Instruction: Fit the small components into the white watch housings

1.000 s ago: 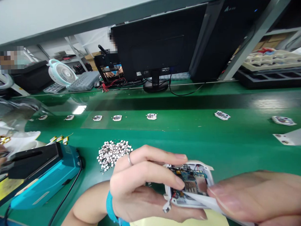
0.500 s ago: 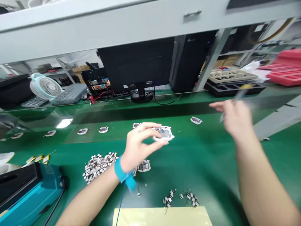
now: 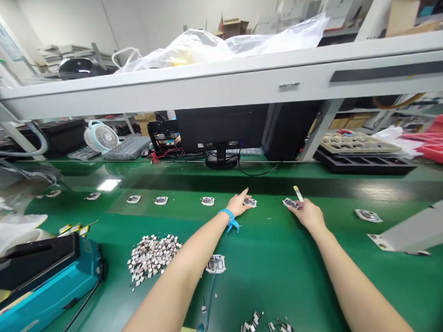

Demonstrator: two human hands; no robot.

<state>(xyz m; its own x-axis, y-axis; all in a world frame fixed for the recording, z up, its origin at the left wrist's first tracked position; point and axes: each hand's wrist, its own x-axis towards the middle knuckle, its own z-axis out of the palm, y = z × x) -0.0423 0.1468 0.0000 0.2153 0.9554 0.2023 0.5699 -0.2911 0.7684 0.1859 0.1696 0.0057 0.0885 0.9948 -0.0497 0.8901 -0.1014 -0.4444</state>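
Observation:
My left hand [image 3: 238,204] is stretched far out over the green belt [image 3: 283,260], fingers extended, fingertips at a small white device with an exposed circuit board [image 3: 250,202]. A blue wrist strap [image 3: 228,217] circles that wrist. To the right, my right hand [image 3: 307,213] is closed on a thin tool with a pale tip [image 3: 298,193] that sticks upward. Its fingers rest at another such device [image 3: 291,203].
More devices lie in a row on the belt [image 3: 207,201] [image 3: 160,200] [image 3: 368,215], and one sits nearer [image 3: 215,264]. A pile of small parts [image 3: 152,255] and a teal and black machine [image 3: 40,283] are at left. A monitor [image 3: 220,129], a fan [image 3: 101,137] and trays [image 3: 359,149] stand behind.
The device was held close in both hands, then carried out by my left hand to the row on the belt. My right hand swung out to the neighbouring device. The view lifted.

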